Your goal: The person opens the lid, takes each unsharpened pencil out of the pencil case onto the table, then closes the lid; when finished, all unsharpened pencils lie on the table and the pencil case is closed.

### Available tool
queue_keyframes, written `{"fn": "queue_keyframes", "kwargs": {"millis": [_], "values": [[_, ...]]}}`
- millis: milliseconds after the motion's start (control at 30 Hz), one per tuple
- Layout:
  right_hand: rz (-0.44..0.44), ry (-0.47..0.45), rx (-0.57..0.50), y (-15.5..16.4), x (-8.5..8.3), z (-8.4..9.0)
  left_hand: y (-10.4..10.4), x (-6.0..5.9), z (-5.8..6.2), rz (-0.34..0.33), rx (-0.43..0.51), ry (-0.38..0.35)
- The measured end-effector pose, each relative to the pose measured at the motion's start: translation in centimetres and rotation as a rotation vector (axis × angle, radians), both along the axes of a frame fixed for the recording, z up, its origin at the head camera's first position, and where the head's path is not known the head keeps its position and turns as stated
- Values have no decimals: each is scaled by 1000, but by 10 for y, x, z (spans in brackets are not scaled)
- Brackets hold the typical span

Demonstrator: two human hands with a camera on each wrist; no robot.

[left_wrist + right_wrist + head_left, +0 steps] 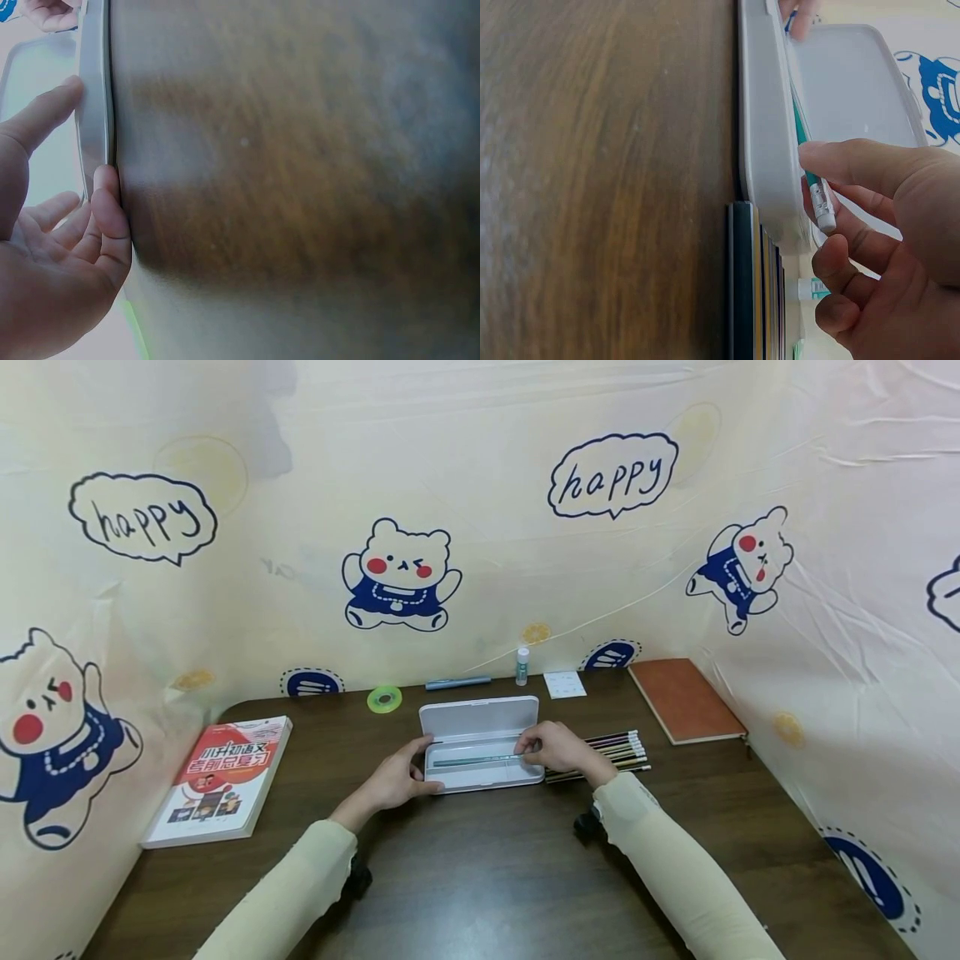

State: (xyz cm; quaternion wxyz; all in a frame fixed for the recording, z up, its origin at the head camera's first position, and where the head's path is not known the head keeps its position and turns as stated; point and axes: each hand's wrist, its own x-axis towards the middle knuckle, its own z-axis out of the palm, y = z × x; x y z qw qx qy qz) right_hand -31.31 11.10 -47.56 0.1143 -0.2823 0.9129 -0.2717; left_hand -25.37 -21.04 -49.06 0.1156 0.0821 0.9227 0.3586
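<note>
A white pencil case point(480, 777) lies open in the middle of the dark wooden table point(480, 860), its lid point(478, 717) folded back. My left hand point(420, 768) holds the case's left end, thumb point(45, 112) on the rim and a finger point(109, 217) against the outer wall. A green pencil point(472, 761) lies lengthwise in the tray. My right hand point(525, 750) pinches its white eraser end point(823, 210) between thumb and forefinger at the right end of the pencil case point(769, 150). In the right wrist view the green pencil point(804, 135) runs along the inner wall.
A row of several pencils point(618, 750) lies just right of the case, touching it point(754, 285). A red-covered book point(221, 777) lies at left, a brown notebook point(686, 697) at right. A green tape roll point(384, 699), blue pen point(457, 682), small bottle point(522, 666) and white card point(564, 684) line the back.
</note>
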Motion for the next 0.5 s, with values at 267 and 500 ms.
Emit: {"fn": "queue_keyframes", "kwargs": {"millis": [267, 500], "values": [[-6, -21, -80, 18, 1, 4, 1, 0, -1, 11, -8, -6], [9, -22, -126, 41, 2, 9, 1, 0, 0, 13, -8, -9]]}}
